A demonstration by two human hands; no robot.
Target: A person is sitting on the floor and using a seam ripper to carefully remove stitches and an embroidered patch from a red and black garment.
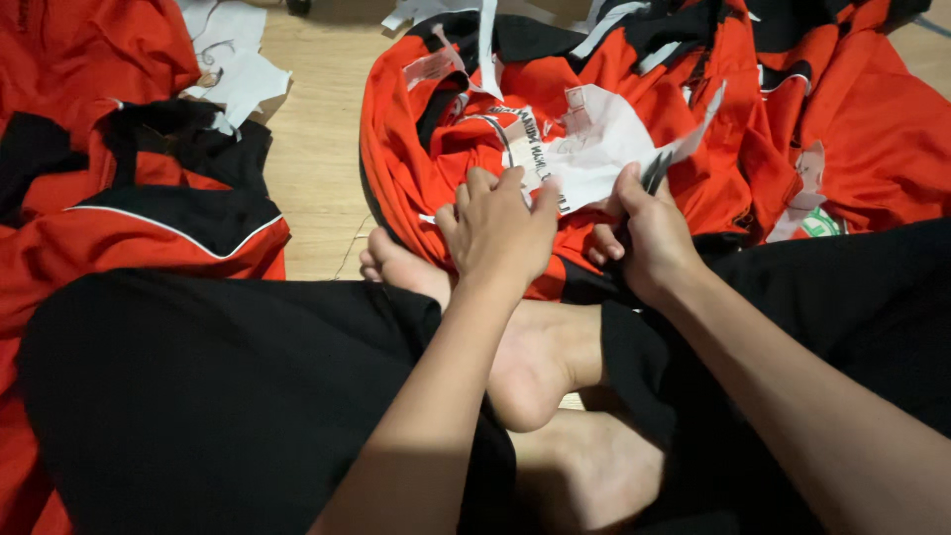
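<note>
I sit cross-legged on a wooden floor with a red and black garment in front of my feet. My left hand presses on the garment and pinches the edge of a white backing sheet that lies on the fabric. My right hand grips a small dark tool, likely scissors, whose tip sits against the white sheet's edge. Printed white patches show on the red cloth around the sheet.
More red and black garments are heaped at the left and at the back right. Torn white paper scraps lie on the floor at the upper left. My black trousers and bare feet fill the foreground.
</note>
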